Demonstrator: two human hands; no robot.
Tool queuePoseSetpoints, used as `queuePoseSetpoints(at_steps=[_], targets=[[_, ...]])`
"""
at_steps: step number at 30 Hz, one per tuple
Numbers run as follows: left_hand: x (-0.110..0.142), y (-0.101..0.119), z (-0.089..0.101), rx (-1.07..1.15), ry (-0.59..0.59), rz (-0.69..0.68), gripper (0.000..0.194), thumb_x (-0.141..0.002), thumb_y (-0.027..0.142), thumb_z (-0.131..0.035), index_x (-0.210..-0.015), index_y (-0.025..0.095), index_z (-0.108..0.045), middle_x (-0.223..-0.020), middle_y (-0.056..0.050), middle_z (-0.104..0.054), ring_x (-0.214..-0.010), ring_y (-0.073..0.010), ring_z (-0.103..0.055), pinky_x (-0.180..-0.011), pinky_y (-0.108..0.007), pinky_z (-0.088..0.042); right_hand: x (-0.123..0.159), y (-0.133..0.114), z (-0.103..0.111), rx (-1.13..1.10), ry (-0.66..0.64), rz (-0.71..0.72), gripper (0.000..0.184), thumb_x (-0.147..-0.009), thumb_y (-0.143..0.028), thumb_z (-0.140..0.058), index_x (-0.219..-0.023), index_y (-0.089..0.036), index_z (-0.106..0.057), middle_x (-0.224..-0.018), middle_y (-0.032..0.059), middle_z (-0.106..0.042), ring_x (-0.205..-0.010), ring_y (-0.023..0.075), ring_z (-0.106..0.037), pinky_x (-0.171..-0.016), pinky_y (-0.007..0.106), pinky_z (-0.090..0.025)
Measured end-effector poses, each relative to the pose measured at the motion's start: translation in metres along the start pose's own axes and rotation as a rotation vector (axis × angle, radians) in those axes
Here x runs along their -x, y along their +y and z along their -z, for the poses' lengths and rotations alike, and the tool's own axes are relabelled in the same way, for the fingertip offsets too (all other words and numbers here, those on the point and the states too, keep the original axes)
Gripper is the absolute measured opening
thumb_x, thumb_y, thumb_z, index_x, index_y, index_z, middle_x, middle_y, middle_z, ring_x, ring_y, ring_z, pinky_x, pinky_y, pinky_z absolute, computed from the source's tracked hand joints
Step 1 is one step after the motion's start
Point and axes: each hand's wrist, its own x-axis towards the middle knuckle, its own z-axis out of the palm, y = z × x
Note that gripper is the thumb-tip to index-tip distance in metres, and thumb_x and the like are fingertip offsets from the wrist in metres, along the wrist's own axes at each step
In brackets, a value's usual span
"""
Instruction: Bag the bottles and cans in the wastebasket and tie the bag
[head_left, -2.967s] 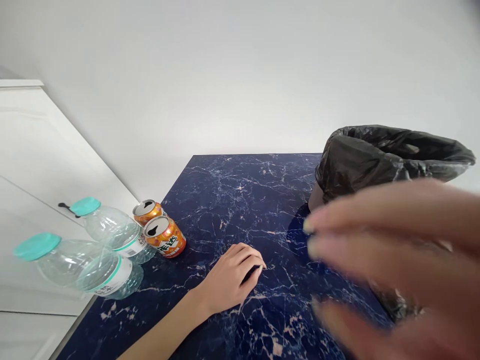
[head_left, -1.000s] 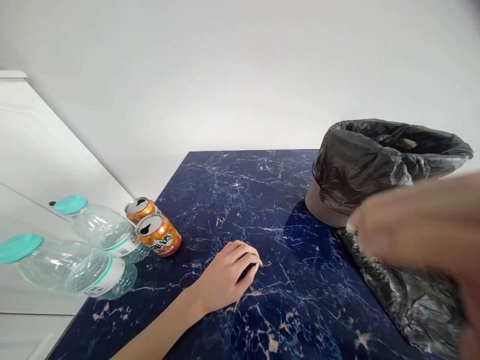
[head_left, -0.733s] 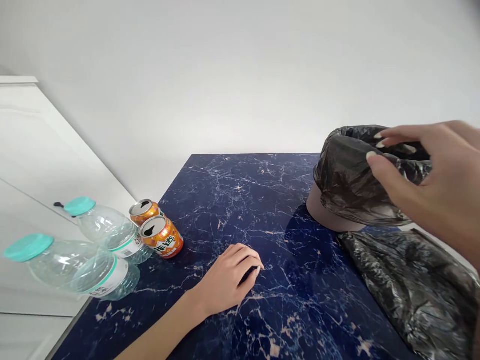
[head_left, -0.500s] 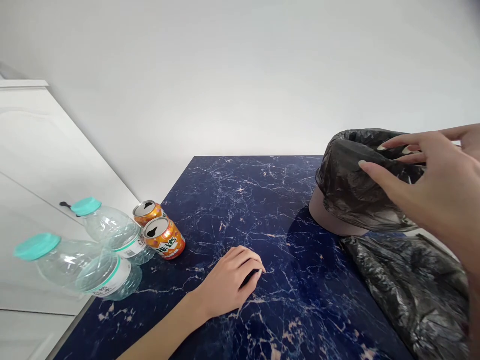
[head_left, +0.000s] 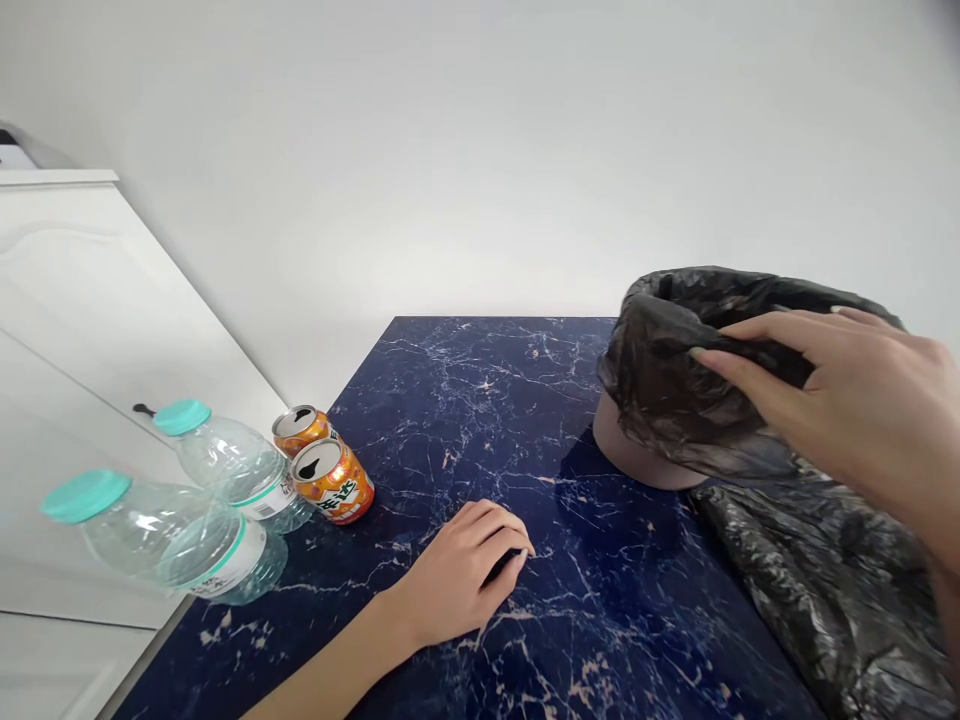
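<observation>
At the right stands a pale bin (head_left: 634,450) lined with a black plastic bag (head_left: 660,385) folded over its rim. My right hand (head_left: 847,400) pinches the bag at the near rim, thumb outside and fingers over the edge. My left hand (head_left: 469,575) rests on the blue marbled tabletop (head_left: 487,400), loosely curled, its fingertips down on the surface. No object shows in it, though the space under the palm is hidden. More black plastic (head_left: 817,590) lies on the table below the bin, partly behind my right wrist.
Two clear bottles with turquoise caps, a nearer bottle (head_left: 180,540) and a farther bottle (head_left: 240,465), stand at the left. Beside them are two opened orange cans, a front can (head_left: 345,485) and a rear can (head_left: 300,428). A white cabinet (head_left: 67,330) borders the table's left side.
My right hand, blurred in front of the bin earlier, has reached its rim and closed on the bag. Bin and bag have shifted slightly left and nearer. My left hand stays put.
</observation>
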Motion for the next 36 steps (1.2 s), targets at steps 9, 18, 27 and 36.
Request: queuePoseSetpoints(at_steps=[9, 18, 27, 36], targets=[[-0.001, -0.006, 0.001, 0.096, 0.361, 0.232, 0.013, -0.112, 0.025, -0.052, -0.117, 0.027, -0.064, -0.112, -0.006, -0.072, -0.107, -0.0218, -0.069, -0.101, -0.039, -0.054, 0.017, -0.053, 0.027, -0.422, -0.195, 0.372, 0.019, -0.108, -0.048, -0.058, -0.113, -0.034, -0.069, -0.109, 0.0001, -0.079, -0.099, 0.0282, -0.076, -0.126, 0.062, -0.038], [0.007, -0.034, 0.004, 0.34, 0.686, 0.643, 0.04, -0.112, 0.061, -0.042, -0.122, 0.029, -0.065, -0.11, -0.007, -0.071, -0.102, -0.0244, -0.071, -0.091, -0.039, -0.062, 0.03, -0.075, 0.046, -0.563, -0.41, 0.5, 0.009, -0.106, -0.039, -0.064, -0.111, -0.034, -0.068, -0.113, -0.0025, -0.075, -0.101, 0.0231, -0.075, -0.136, 0.062, -0.026], [0.019, -0.049, -0.011, 0.306, 0.73, 0.624, 0.06, -0.101, 0.077, -0.052, -0.134, 0.029, -0.066, -0.114, -0.013, -0.077, -0.111, -0.035, -0.073, -0.092, -0.053, -0.064, 0.027, -0.068, 0.046, -0.702, -0.455, 0.511, 0.021, -0.102, -0.042, -0.072, -0.121, -0.039, -0.066, -0.116, -0.0053, -0.075, -0.108, 0.0214, -0.074, -0.141, 0.058, -0.018], [0.021, 0.024, 0.045, 0.049, 0.774, 0.509, 0.025, -0.114, 0.045, -0.043, -0.114, 0.032, -0.064, -0.109, -0.004, -0.069, -0.103, -0.0245, -0.07, -0.094, -0.039, -0.058, 0.021, -0.063, 0.051, -0.74, -0.41, 0.462, 0.015, -0.105, -0.042, -0.067, -0.116, -0.034, -0.07, -0.118, -0.0027, -0.078, -0.112, 0.0242, -0.076, -0.136, 0.06, -0.032]])
